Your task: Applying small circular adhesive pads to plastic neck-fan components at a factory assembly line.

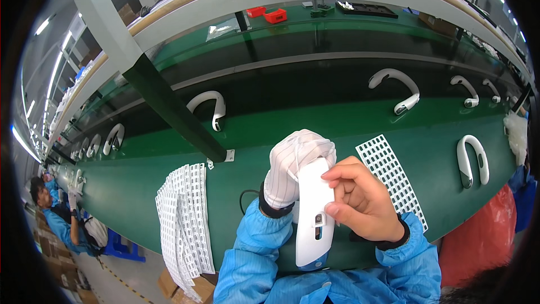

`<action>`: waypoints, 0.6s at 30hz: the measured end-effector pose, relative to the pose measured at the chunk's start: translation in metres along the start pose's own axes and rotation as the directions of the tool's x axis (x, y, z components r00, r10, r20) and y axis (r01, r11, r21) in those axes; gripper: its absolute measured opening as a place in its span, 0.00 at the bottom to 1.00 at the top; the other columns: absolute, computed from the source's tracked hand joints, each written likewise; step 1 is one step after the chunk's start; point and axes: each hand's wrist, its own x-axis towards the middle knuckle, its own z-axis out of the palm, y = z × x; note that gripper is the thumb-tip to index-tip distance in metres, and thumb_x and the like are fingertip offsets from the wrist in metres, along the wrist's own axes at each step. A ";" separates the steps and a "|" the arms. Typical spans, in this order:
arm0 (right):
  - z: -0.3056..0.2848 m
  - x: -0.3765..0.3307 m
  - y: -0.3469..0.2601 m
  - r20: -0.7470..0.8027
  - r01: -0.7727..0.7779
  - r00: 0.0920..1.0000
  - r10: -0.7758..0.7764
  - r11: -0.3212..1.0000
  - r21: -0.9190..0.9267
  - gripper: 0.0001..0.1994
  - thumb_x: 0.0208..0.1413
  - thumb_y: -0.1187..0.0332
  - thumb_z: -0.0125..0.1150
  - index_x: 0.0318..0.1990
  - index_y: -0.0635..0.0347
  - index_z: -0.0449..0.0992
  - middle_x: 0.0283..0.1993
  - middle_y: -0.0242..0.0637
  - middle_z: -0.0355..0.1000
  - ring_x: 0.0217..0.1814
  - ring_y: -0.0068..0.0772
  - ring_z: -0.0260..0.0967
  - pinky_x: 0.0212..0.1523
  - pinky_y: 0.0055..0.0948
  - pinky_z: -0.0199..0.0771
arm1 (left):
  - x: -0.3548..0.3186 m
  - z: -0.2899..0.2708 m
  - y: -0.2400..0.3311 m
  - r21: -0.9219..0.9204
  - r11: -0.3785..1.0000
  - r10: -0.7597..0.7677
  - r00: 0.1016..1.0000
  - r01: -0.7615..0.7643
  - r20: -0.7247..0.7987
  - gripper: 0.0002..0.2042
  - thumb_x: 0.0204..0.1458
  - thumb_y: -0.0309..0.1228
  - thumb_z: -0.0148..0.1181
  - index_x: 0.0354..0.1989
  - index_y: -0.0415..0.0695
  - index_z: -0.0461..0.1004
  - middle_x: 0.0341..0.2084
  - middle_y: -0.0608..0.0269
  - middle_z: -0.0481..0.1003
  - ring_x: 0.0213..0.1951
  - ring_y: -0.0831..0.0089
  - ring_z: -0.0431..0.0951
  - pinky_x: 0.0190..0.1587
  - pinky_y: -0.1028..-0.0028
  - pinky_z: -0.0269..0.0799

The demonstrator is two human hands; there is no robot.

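One white casing [313,191]: holding it in front of the body, running its long axis toward and away. Resting the bare right hand [363,200] against its right edge, just right of the small square piece [319,219]; not showing whether pinching. Grasping the far end with the gloved left hand [289,160]. Farther, seeing a white patterned sheet [388,169], then a curved white device [407,103].

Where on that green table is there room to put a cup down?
Bare green tabletop shows left of the white sheet stack and, at right, between the single patterned sheet and the white U-shaped device. The near middle is crowded: the gloved left hand holds a white curved piece, with the bare right hand at its edge.
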 end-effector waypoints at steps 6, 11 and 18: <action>-0.016 -0.006 -0.020 0.054 0.142 0.990 -0.132 0.864 -0.483 0.23 0.52 0.71 0.71 0.55 0.65 0.71 0.48 0.40 0.64 0.27 0.19 0.65 0.27 0.21 0.69 | 0.009 0.018 0.008 0.026 0.998 0.050 0.999 -0.050 0.010 0.10 0.36 0.28 0.65 0.28 0.40 0.76 0.25 0.57 0.77 0.28 0.61 0.79 0.30 0.70 0.74; -0.107 -0.015 -0.025 -0.053 0.018 0.991 -0.123 0.513 -0.858 0.16 0.55 0.65 0.67 0.48 0.63 0.75 0.40 0.45 0.73 0.35 0.41 0.74 0.37 0.34 0.77 | -0.001 0.024 -0.011 0.021 0.970 -0.233 0.945 0.244 -0.231 0.09 0.40 0.17 0.68 0.26 0.42 0.73 0.24 0.56 0.77 0.26 0.66 0.78 0.31 0.72 0.73; -0.376 -0.128 0.002 -0.715 -0.725 0.682 -0.151 -0.262 -0.637 0.24 0.52 0.61 0.66 0.54 0.65 0.72 0.50 0.57 0.74 0.54 0.60 0.70 0.52 0.49 0.73 | 0.036 0.027 -0.144 0.475 0.868 -0.228 0.966 0.146 0.120 0.07 0.52 0.33 0.57 0.34 0.44 0.76 0.29 0.51 0.77 0.36 0.49 0.78 0.40 0.62 0.73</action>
